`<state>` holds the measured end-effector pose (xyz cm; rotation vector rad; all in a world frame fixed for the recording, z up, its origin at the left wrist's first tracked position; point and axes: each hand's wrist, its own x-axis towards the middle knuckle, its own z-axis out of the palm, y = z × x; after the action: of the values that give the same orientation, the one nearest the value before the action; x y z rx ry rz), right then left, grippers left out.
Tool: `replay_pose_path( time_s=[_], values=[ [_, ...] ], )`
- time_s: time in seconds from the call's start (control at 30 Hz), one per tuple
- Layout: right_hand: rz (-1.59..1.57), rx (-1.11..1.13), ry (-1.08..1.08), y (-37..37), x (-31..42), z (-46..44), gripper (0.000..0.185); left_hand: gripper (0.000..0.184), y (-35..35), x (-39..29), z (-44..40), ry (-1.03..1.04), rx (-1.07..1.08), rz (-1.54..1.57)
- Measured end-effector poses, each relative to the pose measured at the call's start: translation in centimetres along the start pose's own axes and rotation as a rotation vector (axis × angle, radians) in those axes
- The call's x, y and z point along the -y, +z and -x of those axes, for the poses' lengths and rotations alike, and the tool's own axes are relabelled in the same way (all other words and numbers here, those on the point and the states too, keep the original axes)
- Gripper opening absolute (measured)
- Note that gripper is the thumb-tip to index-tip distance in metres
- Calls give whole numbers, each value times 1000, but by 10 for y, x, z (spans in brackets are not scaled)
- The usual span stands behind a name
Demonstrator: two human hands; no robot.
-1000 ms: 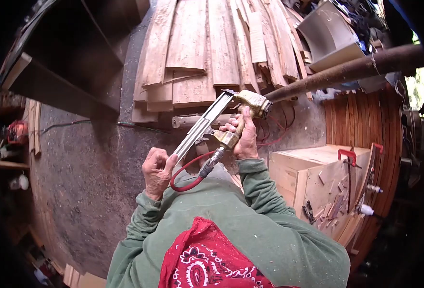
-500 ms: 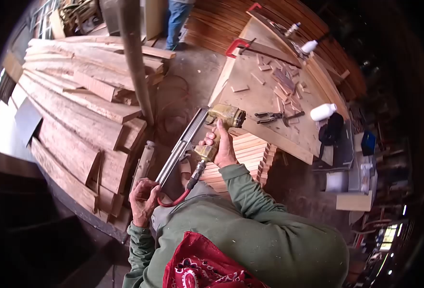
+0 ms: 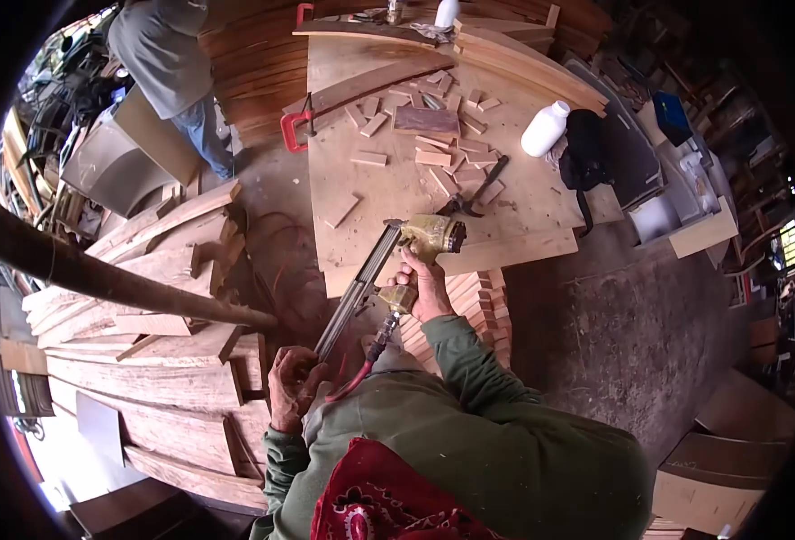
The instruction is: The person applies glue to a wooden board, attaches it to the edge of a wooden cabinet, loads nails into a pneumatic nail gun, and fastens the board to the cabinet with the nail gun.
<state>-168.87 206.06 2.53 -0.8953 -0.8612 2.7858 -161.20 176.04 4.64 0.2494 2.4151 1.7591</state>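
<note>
A yellowish nail gun (image 3: 429, 236) with a long metal magazine (image 3: 357, 290) is held in front of my body. My right hand (image 3: 426, 286) is wrapped round its handle. My left hand (image 3: 295, 387) has its fingers closed at the magazine's lower end. A red hose (image 3: 354, 382) runs from the handle's base toward my body. Just beyond the gun lies a plywood worktable (image 3: 352, 184) with small wood pieces (image 3: 426, 122), a hammer (image 3: 483, 187) and a white bottle (image 3: 545, 129) on it.
Stacked boards (image 3: 154, 382) and a thick pole (image 3: 109, 274) are at the left. Another person (image 3: 170, 67) stands at the upper left. A red clamp (image 3: 296, 131) grips the table's left edge. Stacked wood strips (image 3: 478, 310) lie under its near edge. A black bag (image 3: 586, 153) sits at its right.
The view has swung right, bringing the worktable in front of me and the boards to the left. Both hands keep their hold on the nail gun. The other person has come further into view.
</note>
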Motion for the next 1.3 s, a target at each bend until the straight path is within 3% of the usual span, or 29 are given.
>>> replay_pose_path(
  time_s=[0.2,0.47,0.73,0.9,1.0,1.17,1.3],
  values=[
    [-88,-34,-60,-16,15,-33,20,35,-3,-11,-70,121,174,-174],
    [-58,-103,-192,10,17,-73,19,34,-17,6,-149,79,328,-199],
    [-107,-195,-147,39,6,-138,18,34,-47,30,-237,52,463,-178],
    [-86,-249,-161,30,4,-157,19,34,-46,45,-264,148,570,-193],
    [-64,-264,-201,35,8,-168,20,35,-38,42,-271,48,636,-204],
    [38,-280,-274,13,-1,-175,15,37,-26,66,-269,57,584,-300],
    [251,-259,-161,-4,6,-167,19,42,-23,79,-274,25,614,-309]
  ],
)
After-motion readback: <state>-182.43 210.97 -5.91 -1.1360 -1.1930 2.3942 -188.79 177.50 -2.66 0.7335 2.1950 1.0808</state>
